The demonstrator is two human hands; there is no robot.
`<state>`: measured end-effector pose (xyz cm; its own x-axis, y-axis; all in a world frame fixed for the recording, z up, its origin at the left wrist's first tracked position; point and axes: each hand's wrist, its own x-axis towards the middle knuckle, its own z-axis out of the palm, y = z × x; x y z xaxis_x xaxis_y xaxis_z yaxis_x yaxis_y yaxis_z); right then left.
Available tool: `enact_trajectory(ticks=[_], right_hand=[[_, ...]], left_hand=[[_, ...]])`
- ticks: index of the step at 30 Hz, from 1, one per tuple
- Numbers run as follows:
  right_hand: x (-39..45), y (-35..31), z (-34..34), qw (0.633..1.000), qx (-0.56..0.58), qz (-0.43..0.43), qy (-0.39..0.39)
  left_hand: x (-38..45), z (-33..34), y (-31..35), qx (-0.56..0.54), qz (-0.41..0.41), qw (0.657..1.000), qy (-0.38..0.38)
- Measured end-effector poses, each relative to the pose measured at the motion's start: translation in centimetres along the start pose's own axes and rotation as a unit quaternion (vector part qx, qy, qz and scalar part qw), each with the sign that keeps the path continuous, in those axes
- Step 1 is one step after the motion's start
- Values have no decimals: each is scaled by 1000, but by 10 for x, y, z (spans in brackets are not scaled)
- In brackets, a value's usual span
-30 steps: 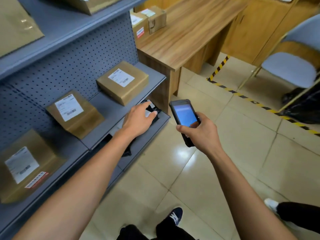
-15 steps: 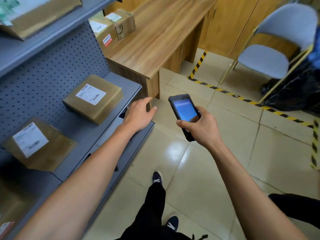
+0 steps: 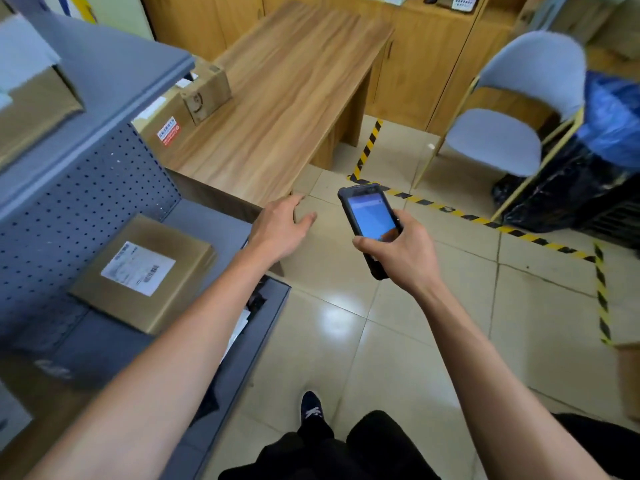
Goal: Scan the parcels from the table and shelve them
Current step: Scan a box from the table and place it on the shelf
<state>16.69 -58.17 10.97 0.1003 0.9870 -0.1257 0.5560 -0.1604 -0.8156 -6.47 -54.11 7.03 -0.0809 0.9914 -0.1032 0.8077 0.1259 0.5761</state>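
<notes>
Tiled floor [image 3: 408, 341] runs under us, with black-and-yellow tape [image 3: 460, 213] marking a boundary across it. Our right hand [image 3: 403, 251] grips a dark handheld scanner [image 3: 370, 225], fingers curled round its body, thumb at the lower edge of the lit blue screen, which faces up toward us. Our left hand [image 3: 280, 226] holds nothing; its fingers are spread and relaxed, palm down, hovering near the corner of the wooden tabletop [image 3: 277, 109] and apart from the scanner. We cannot tell whether the fingertips touch the tabletop edge.

Below the left forearm sits a grey metal shelf unit [image 3: 104, 188] with a perforated back panel. One brown parcel [image 3: 143, 273] with a white label lies flat on the middle shelf. Another brown parcel [image 3: 31, 105] sits on the upper shelf, blurred.

On the far left part of the tabletop, two parcels are left: a small box [image 3: 206, 90] with tape, and touching it a larger box [image 3: 162, 128] bearing a red-and-white sticker.

Right of the tabletop stands a pale blue chair [image 3: 498, 133], with black and blue bags [image 3: 595, 168] just beside it. Wooden cabinets [image 3: 415, 64] line the back wall.
</notes>
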Motion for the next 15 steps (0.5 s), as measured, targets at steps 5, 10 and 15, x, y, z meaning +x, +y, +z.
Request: enact_trajectory(ticks=[5, 10, 15], right_hand=[[50, -1, -12, 1000, 0, 3, 15], [117, 4, -31, 1000, 4, 5, 18], [190, 11, -59, 1000, -2, -5, 1]], left_hand=[[51, 11, 26, 6, 12, 1000, -8], [114, 24, 55, 45, 35, 998, -2], [174, 34, 90, 101, 21, 995, -11]])
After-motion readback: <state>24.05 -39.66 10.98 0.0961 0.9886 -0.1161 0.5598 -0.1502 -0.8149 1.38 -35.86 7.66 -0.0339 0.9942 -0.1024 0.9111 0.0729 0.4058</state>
